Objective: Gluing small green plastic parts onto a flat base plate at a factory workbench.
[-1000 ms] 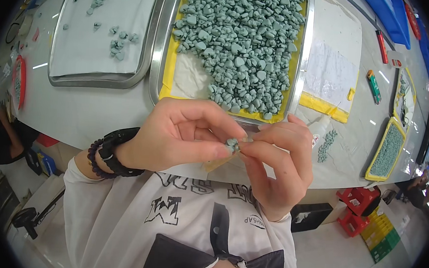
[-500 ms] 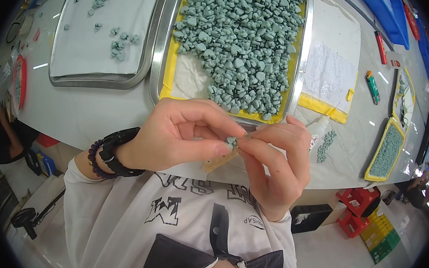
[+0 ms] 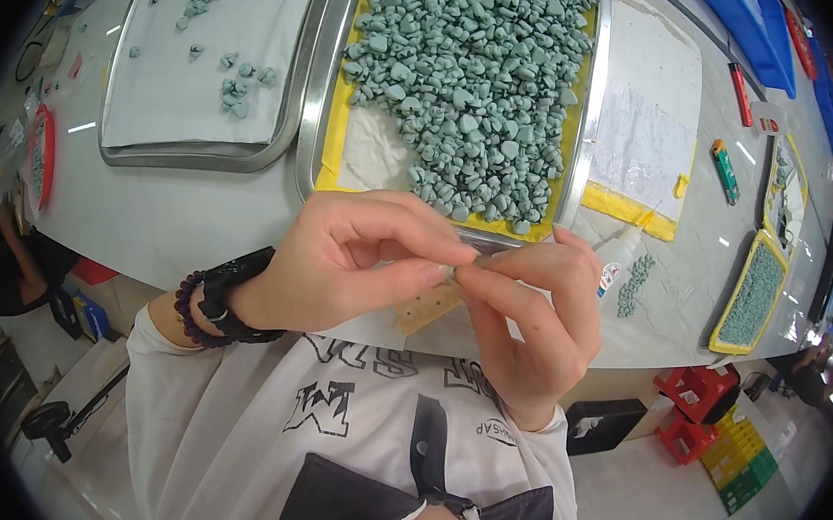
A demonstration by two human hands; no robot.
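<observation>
My left hand point(image 3: 354, 256), with a black watch and a dark beaded bracelet at its wrist, pinches a small grey-green piece point(image 3: 452, 273) between thumb and forefinger. Only a sliver of that piece shows. The fingertips of my right hand point(image 3: 541, 303) are pressed together right against it; whatever they grip is hidden. Below the hands, a tan board with small dark dots point(image 3: 424, 311) lies at the table's front edge. Just beyond them, a metal tray point(image 3: 314, 122) edged in yellow holds a heap of similar grey-green pieces point(image 3: 477, 90).
At left, a second metal tray point(image 3: 192, 159) carries scattered pieces on white lining. A white bottle point(image 3: 620, 255) lies by my right hand, beside a small pile of pieces point(image 3: 635, 285). Farther right are a yellow-rimmed tray point(image 3: 750, 293), a green tube point(image 3: 724, 170) and blue bins point(image 3: 756, 37).
The fingertips have closed further over the small piece, so less of it shows. Both hands stay in nearly the same place.
</observation>
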